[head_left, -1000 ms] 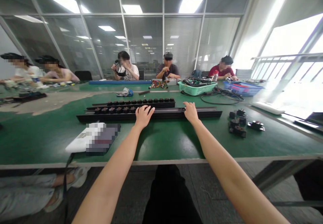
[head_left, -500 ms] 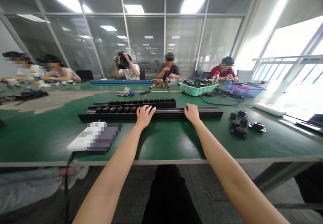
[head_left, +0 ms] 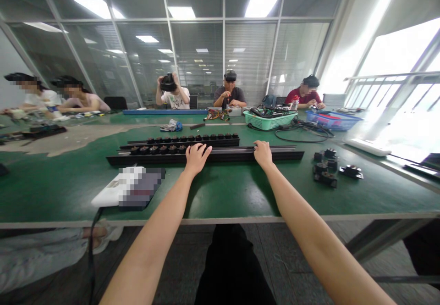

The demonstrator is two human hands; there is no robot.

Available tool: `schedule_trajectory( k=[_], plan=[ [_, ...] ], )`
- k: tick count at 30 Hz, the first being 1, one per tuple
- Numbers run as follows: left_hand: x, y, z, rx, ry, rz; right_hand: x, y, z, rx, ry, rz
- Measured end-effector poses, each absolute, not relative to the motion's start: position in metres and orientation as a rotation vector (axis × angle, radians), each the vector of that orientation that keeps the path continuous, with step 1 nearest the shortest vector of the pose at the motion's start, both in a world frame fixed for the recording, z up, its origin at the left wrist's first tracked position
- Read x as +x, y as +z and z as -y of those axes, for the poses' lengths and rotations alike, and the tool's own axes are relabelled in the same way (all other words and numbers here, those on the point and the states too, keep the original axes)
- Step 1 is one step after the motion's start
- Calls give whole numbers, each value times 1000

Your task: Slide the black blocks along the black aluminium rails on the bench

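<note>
A long black rail (head_left: 240,157) lies across the green bench in front of me. Behind it runs a second black rail (head_left: 182,141) carrying a row of several round black parts. My left hand (head_left: 197,158) lies with spread fingers over the long rail, its fingertips next to the round parts. My right hand (head_left: 263,154) curls over the same rail farther right. The rail's surface under both hands is hidden.
A pixelated white-and-grey object (head_left: 129,188) lies near the bench's front edge (head_left: 220,220). Several black metal parts (head_left: 325,173) sit at right. A green basket (head_left: 270,120), a blue basket (head_left: 333,121) and cables stand beyond, with seated co-workers along the far side.
My right hand has shifted slightly to the right along the rail. My left hand stays in nearly the same place, and the rails have not visibly moved.
</note>
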State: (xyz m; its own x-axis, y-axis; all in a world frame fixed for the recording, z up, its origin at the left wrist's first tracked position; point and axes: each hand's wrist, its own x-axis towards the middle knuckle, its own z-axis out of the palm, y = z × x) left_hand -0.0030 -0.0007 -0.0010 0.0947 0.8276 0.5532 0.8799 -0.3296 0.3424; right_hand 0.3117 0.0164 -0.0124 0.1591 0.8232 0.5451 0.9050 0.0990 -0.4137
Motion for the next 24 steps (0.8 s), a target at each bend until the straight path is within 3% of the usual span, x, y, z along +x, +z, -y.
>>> schedule_trajectory(
  k=[24],
  plan=[
    [-2,-1,0,-2263,-1060,1751,314,-12,-11,-1679,-153,1646]
  ],
)
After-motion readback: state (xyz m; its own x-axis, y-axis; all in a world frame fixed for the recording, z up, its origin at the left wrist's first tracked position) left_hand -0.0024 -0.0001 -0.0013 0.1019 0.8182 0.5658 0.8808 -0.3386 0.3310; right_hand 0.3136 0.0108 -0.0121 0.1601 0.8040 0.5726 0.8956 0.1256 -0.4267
